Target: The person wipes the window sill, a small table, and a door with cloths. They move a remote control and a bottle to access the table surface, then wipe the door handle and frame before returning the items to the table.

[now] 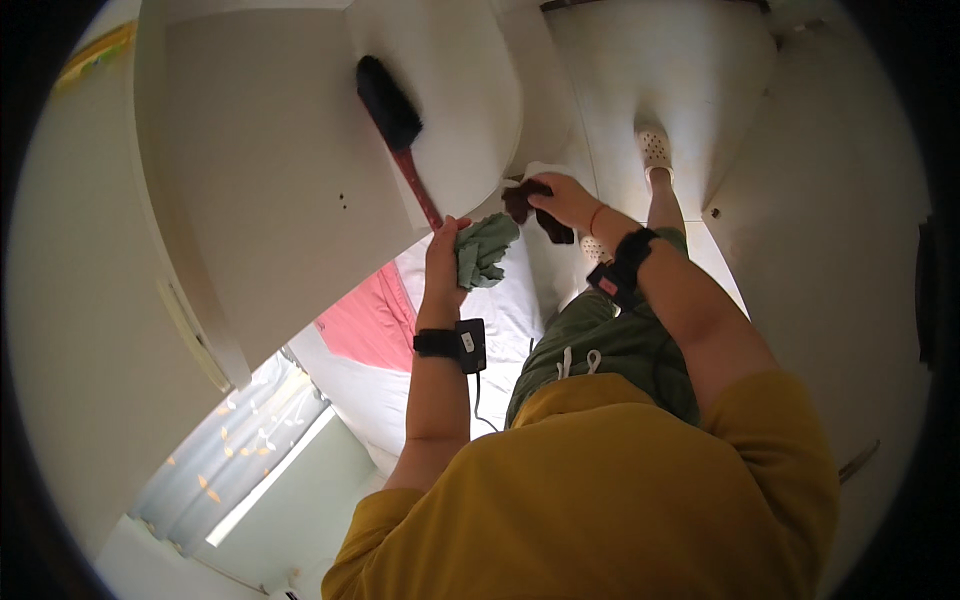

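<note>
A crumpled green cloth (pixel 486 251) is held in my left hand (pixel 448 259), against the palm and fingers. Just beyond the fingertips lies a brush (pixel 390 105) with black bristles and a red handle, on a white surface; whether the fingers touch the handle's end I cannot tell. My right hand (pixel 564 198) grips a dark brown cloth (pixel 555 225), bunched and hanging below the fingers. Beside it, some white material (pixel 541 169) shows behind the hand, partly hidden. The two cloths are close together at the middle of the view.
White cabinet panels (pixel 262 150) stand at the left. Below the hands is a bed with white bedding (pixel 517 300) and a pink cloth (pixel 375 319). A patterned curtain (pixel 232 442) hangs at the lower left. White perforated clogs (pixel 655 148) are on my feet.
</note>
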Demonstrator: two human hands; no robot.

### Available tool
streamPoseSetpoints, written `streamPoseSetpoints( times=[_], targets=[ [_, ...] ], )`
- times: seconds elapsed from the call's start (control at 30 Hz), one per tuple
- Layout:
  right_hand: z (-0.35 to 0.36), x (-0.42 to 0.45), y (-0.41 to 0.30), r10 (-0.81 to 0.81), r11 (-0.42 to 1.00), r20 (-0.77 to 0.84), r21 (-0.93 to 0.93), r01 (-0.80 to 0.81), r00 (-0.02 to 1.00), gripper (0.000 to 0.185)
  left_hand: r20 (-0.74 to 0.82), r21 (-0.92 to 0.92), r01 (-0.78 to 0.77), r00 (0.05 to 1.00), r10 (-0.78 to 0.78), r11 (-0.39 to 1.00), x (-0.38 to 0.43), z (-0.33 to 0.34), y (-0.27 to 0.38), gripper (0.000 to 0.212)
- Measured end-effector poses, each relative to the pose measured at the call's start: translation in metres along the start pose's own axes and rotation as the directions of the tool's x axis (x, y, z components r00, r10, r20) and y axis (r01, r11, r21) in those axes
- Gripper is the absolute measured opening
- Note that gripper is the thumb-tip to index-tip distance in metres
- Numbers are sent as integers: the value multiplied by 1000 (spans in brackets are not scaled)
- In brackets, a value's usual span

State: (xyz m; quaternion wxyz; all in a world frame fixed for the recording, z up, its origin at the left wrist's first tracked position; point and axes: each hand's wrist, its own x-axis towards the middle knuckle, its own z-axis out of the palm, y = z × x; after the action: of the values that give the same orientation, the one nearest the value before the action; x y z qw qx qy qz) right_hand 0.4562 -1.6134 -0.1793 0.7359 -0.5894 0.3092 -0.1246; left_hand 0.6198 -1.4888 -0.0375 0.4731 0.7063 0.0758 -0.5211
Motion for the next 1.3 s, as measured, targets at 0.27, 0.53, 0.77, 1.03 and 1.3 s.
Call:
streamPoseSetpoints(
  times=[0.27, 0.53, 0.77, 1.03, 1.3],
  targets=[
    [-114, -35, 8, 322, 917, -322, 341, -208, 890, 33, 423, -219, 287, 889, -175, 932, 31, 94, -37, 53],
    [-241, -72, 35, 319, 932, -527, 327, -159, 787, 32, 74, 78, 204, 975, -210, 976, 178, 177, -115, 52],
    [-249, -45, 55, 423, 871, -530, 461, -169, 735, 31, -29, 280, -20, 999, 30, 960, 259, 178, -140, 47],
    [-220, 38, 134, 377, 824, -445, 562, -75, 812, 32, -299, 287, -59, 943, 148, 956, 355, 79, -160, 46],
    [-275, 124, 185, 224, 939, -454, 339, -66, 862, 33, -468, 555, -57, 803, 368, 830, 481, 61, -178, 67]
  ],
)
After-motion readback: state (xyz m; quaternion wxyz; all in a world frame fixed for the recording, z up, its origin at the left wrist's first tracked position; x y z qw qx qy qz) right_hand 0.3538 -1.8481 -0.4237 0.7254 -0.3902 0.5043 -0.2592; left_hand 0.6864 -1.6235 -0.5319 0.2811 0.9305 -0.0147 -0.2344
